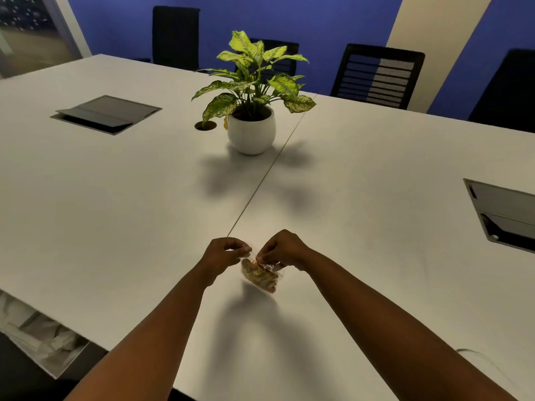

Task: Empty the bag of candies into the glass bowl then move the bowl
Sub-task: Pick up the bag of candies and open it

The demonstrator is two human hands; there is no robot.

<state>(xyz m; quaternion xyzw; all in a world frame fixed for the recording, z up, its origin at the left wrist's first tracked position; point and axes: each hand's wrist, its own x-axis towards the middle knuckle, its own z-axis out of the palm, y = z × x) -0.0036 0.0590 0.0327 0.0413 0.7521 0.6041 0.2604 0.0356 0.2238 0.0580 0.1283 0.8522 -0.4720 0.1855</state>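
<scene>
A small clear plastic bag of candies (260,274) hangs just above the white table (362,180), blurred, with brownish and orange sweets inside. My left hand (224,253) pinches the bag's top edge on the left side. My right hand (282,250) pinches the top on the right side. Both hands sit close together near the table's middle seam. A faint curved glass rim (474,353), possibly the glass bowl, shows at the lower right.
A potted plant (252,123) in a white pot stands at the table's centre, beyond my hands. Dark cable hatches lie at the far left (107,112) and at the right edge (503,214). Black chairs (376,75) line the far side.
</scene>
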